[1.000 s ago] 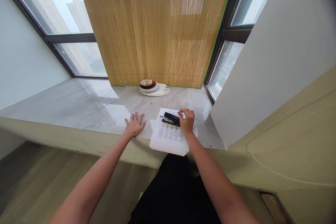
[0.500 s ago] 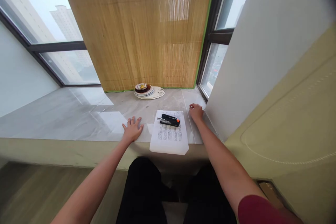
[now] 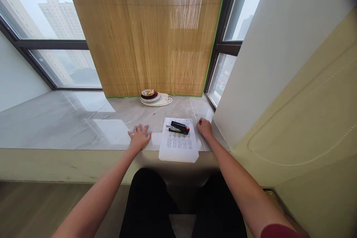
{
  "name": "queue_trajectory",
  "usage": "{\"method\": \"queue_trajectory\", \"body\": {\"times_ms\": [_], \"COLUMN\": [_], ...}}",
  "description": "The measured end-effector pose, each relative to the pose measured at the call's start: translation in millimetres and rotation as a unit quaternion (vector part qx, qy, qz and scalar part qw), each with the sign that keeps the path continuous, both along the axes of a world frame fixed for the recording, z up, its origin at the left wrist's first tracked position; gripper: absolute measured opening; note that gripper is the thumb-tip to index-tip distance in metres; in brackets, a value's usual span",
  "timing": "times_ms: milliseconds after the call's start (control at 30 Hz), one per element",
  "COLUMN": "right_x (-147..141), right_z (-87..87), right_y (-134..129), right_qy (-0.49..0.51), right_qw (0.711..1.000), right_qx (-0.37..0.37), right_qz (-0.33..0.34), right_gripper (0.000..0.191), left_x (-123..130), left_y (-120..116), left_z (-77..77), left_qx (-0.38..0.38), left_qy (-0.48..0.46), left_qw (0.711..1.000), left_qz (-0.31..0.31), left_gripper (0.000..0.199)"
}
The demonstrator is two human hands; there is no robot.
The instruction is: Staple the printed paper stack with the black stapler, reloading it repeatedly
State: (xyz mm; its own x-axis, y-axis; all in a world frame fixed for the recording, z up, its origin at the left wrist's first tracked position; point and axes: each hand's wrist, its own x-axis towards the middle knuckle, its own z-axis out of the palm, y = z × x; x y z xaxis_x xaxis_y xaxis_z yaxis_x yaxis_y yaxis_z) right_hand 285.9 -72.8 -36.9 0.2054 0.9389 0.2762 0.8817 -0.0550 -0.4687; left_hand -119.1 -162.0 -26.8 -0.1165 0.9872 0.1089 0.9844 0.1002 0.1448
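A black stapler (image 3: 180, 127) with an orange-red spot at its right end lies on white printed paper (image 3: 178, 152). Its metal part points left. The paper's front edge sticks out past the edge of the window sill. My left hand (image 3: 139, 137) lies flat on the sill, fingers spread, left of the paper and apart from it. On the other side, my right hand (image 3: 205, 128) rests on the sill close to the paper's right edge. Its fingers are curled in, and I see nothing in them.
A stack of plates (image 3: 150, 98) with a white oval plate (image 3: 166, 99) stands at the back of the sill (image 3: 69, 126). Behind it hangs a bamboo blind (image 3: 145, 44) with green edging. A white wall (image 3: 256, 63) closes the right side.
The view has shifted slightly. My right hand's fingers are curled in more than before. My left hand, the stapler and the paper stay in place.
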Motion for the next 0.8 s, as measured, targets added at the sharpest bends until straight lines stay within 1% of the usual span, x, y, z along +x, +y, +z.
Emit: {"method": "queue_trajectory", "body": {"times_ms": [100,167,200,267,333,433,500,600,700,800], "right_x": [-7,-10,-11,-12,-12,-10,-9,-8,-7,-4], "right_z": [-2.6,-0.9,0.4,2.9,4.1,3.2,1.4,-1.6,-4.4,-5.5], "right_y": [-24,-33,-35,-36,-35,-33,-33,-31,-30,-30], "right_qy": [-0.022,-0.03,-0.032,-0.035,-0.036,-0.038,-0.037,-0.027,-0.001,0.04], "right_qw": [0.999,0.998,0.998,0.998,0.997,0.997,0.997,0.996,0.996,0.994], "right_qx": [0.001,0.001,0.0,0.001,0.002,0.007,0.011,0.017,0.027,0.041], "right_qz": [0.032,0.047,0.052,0.057,0.062,0.068,0.072,0.079,0.085,0.095], "right_gripper": [0.018,0.018,0.018,0.017,0.015,0.014,0.014,0.014,0.014,0.014], "left_x": [1,3,5,10,14,18,18,16,17,21], "left_y": [14,34,46,71,94,116,122,122,116,105], "left_z": [6.8,12.4,14.6,16.4,14.5,6.7,0.8,-4.8,-5.7,-5.0], "left_qx": [0.014,0.023,0.029,0.045,0.059,0.066,0.062,0.058,0.067,0.084], "left_qy": [0.018,0.018,0.014,0.005,-0.007,-0.024,-0.036,-0.047,-0.05,-0.049], "left_qw": [1.0,0.999,0.999,0.998,0.996,0.994,0.993,0.991,0.989,0.988], "left_qz": [-0.019,-0.033,-0.035,-0.044,-0.062,-0.084,-0.095,-0.115,-0.125,-0.121], "left_gripper": [0.053,0.041,0.04,0.041,0.047,0.058,0.06,0.058,0.048,0.036]}}
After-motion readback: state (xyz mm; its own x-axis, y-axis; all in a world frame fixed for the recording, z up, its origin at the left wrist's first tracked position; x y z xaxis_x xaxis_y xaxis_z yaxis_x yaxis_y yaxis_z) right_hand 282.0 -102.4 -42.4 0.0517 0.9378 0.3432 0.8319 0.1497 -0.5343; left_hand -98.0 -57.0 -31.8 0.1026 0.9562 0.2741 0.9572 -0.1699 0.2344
